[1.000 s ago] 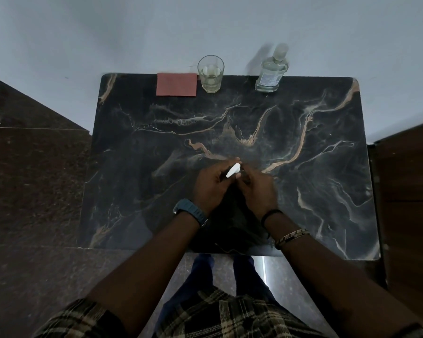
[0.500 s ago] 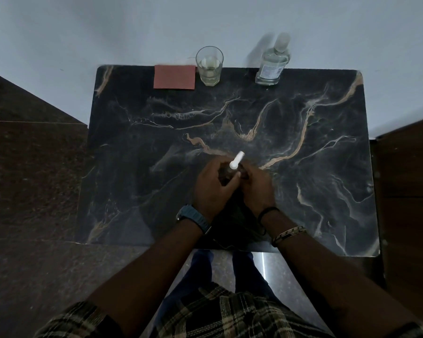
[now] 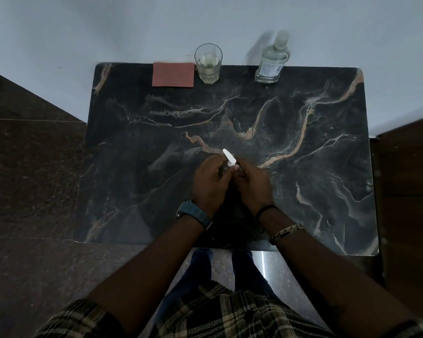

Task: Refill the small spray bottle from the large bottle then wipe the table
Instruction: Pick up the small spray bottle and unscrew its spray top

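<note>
White spray head (image 3: 229, 157) poking up between two hands at frame centre, above the dark marble worktop (image 3: 327, 191).
Left hand (image 3: 209, 185) and right hand (image 3: 253, 182) both closed around the small spray bottle (image 3: 226, 168), mostly hidden; large bottle (image 3: 272, 61) upright at upper right, beside a glass (image 3: 208, 63) and a red cloth (image 3: 173, 74).

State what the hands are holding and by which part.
Both the left hand and the right hand grip the small spray bottle around its body and neck; only its white nozzle shows above the fingers.
</note>
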